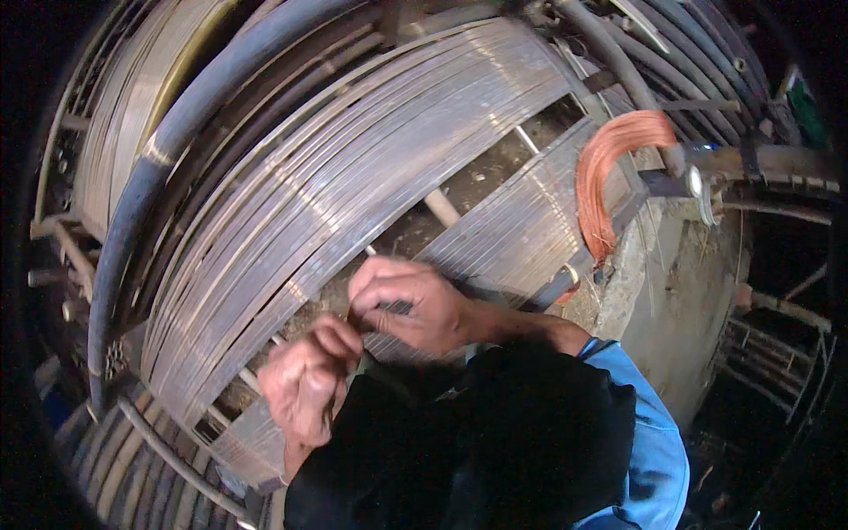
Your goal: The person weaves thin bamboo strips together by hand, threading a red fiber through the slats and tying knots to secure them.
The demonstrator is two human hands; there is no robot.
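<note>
My left hand (309, 380) and my right hand (411, 300) are close together in front of my body, over the gap between two panels of slats. Both have curled fingers, with the fingertips nearly meeting. Whatever they pinch, if anything, is too small or too hidden to make out. Beneath and beyond them stretches a wide panel of long, thin bamboo-like slats (353, 168). A narrower slatted panel (512, 230) lies on the near side, partly under my right forearm.
A bundle of orange strands (594, 181) drapes at the right, beside a pale concrete-like slab (671, 283). A thick dark pole (132, 230) curves along the left. More poles (689, 71) are stacked at the upper right. Crossbars (442, 208) show in the gap between the panels.
</note>
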